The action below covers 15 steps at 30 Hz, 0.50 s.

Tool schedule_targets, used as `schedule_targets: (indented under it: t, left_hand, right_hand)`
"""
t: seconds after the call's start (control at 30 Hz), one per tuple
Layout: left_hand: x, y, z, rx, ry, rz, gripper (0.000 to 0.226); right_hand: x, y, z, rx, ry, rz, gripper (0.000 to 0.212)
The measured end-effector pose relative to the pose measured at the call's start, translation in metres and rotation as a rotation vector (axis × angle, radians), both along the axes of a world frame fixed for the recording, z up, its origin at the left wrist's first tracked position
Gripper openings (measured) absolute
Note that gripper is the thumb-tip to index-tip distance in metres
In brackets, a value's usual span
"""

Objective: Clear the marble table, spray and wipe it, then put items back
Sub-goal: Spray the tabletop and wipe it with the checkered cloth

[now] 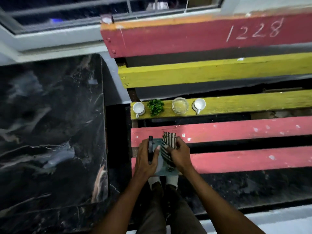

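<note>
Four items sit in a row on a yellow bench slat (236,103): a white cup (138,108), a small green plant (155,106), a glass ashtray (179,105) and a second white cup (199,104). Judged from this, the clearing step looks done.

The marble table (50,124) lies to the person's left, dark with pale veining, its long axis running away from the viewer toward the window (67,17). Nothing rests on the part in view.

Both hands work over the near red slats (236,132), close together. The left hand (146,159) is curled round a spray bottle (157,163), fingers near its dark trigger head (150,149), nozzle pointing away from the body. The right hand (179,157) grips a striped cloth (168,144), bunched, one end sticking up past the fingers. Cloth and bottle touch or nearly touch; which, cannot be told.

Key relation: the table is wholly left of both hands, and the left hand, with the bottle, is the nearer. Spraying likely calls for a turn left and a swing of the nozzle over the slab's right edge (103,115). The cloth hand would have to cross farther. Table probably not yet sprayed; no wet sheen can be told apart from the marble's own gloss.
</note>
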<state>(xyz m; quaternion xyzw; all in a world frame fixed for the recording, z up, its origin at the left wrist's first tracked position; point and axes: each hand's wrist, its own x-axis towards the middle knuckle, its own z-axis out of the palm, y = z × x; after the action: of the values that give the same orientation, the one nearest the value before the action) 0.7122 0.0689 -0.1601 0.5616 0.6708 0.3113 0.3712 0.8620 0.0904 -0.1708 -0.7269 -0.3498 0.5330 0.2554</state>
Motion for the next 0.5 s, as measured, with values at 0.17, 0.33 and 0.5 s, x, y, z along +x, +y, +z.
schedule_targets:
  t: [0.17,0.33,0.5]
  left_hand:
    - [-0.014,-0.006,0.06,0.103,-0.068,0.141,0.009]
    - [-0.03,-0.019,0.1,0.171,-0.02,0.264,0.011]
    - [-0.056,-0.034,0.146,0.293,-0.096,0.382,0.019]
  right_hand:
    - [-0.019,0.014,0.058,-0.039,0.406,-0.222,0.026]
    - [-0.026,0.014,0.102,-0.19,0.65,-0.245,0.026]
    - [-0.051,0.017,0.152,-0.319,1.032,-0.091,0.045]
